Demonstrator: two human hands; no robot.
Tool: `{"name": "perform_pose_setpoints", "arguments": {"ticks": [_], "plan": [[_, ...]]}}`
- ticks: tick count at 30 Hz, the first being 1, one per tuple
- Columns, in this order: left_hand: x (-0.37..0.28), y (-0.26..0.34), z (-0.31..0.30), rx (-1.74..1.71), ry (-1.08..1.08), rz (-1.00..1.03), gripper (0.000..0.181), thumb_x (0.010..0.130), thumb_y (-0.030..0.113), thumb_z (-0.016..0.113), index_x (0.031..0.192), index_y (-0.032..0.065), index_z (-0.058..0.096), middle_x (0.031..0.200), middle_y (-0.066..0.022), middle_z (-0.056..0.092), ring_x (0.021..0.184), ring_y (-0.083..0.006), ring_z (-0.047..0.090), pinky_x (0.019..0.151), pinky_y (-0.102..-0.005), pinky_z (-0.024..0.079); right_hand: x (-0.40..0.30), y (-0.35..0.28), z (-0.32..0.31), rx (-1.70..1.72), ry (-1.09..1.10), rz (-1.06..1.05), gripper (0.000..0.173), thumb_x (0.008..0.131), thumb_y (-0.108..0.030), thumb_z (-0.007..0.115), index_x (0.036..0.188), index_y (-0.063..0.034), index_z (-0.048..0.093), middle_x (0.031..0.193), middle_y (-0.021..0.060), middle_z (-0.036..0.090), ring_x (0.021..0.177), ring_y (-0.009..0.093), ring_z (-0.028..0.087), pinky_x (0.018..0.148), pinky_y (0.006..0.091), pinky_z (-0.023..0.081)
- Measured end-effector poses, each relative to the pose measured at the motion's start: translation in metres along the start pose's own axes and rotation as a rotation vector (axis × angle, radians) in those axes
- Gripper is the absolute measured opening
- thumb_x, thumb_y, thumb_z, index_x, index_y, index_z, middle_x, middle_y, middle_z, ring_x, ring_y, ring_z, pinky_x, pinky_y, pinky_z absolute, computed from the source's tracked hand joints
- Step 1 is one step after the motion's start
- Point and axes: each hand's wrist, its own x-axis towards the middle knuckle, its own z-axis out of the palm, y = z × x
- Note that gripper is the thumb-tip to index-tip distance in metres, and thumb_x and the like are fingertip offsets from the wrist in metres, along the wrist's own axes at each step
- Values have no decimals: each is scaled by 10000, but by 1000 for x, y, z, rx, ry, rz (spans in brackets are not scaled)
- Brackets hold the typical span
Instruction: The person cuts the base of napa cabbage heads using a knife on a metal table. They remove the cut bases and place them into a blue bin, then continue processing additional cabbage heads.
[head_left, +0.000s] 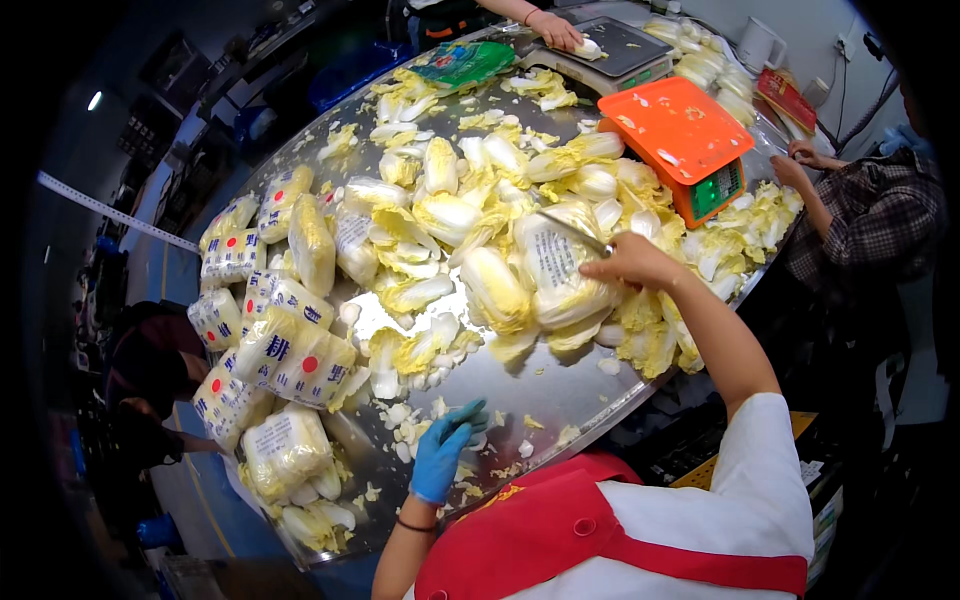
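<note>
My right hand (636, 259) grips a knife (576, 231), its narrow blade lying across the top of a clear plastic bag of baby napa cabbages (556, 262). Whether the blade touches the film, I cannot tell. Against that bag's left side rests a bare napa cabbage (493, 289). My left hand, in a blue glove (442, 452), hovers near the table's front edge with fingers extended and nothing in it. Small white stem trimmings (407, 429) lie just left of the glove. Loose yellow cabbage leaves (420, 349) are strewn farther up.
Printed bags of cabbage (296, 352) are piled on the left of the metal table (555, 397). An orange scale (675, 127) stands at the right rear, near a grey scale (607, 49) where another person's hand (555, 31) holds a cabbage. Another worker (862, 210) stands at right.
</note>
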Motion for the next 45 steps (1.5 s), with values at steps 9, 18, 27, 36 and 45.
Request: {"name": "perform_pose_setpoints", "arguments": {"ticks": [9, 18, 27, 36, 45], "plan": [[112, 3, 46, -671, -111, -382, 503, 904, 381, 540, 1260, 31, 478, 1117, -103, 581, 984, -238, 581, 853, -462, 489, -64, 38, 73, 242, 31, -47, 554, 811, -379, 670, 1104, 75, 547, 630, 103, 600, 438, 146, 556, 387, 300, 411], [141, 15, 74, -491, 36, -370, 564, 851, 457, 608, 1267, 94, 492, 1173, -82, 587, 1012, -224, 587, 852, -398, 504, -45, -1, 83, 652, 310, -23, 654, 784, -298, 720, 1256, 40, 420, 784, 112, 636, 569, 181, 591, 569, 307, 496], [135, 4, 36, -917, -84, -319, 480, 880, 309, 580, 1280, 66, 476, 1252, -103, 547, 1108, -266, 545, 935, -439, 461, -84, -19, 125, 544, 345, -294, 554, 788, -246, 719, 1213, 23, 487, 900, 129, 596, 808, 218, 576, 715, 322, 454], [69, 50, -2, 281, 648, 574, 956, 636, 22, 795, 1391, -30, 212, 1367, -159, 361, 1226, -244, 404, 1048, -356, 328, -121, 12, 131, 501, 247, -251, 249, 846, -204, 651, 969, -11, 550, 617, 51, 564, 537, 124, 547, 494, 286, 414], [49, -7, -18, 147, 514, 366, 902, 669, 64, 800, 1397, 33, 267, 1412, -117, 316, 1233, -223, 383, 1021, -329, 372, -125, 14, 146, 27, 216, -521, 211, 869, -186, 568, 964, -11, 500, 688, 153, 583, 587, 326, 585, 522, 413, 434]]}}
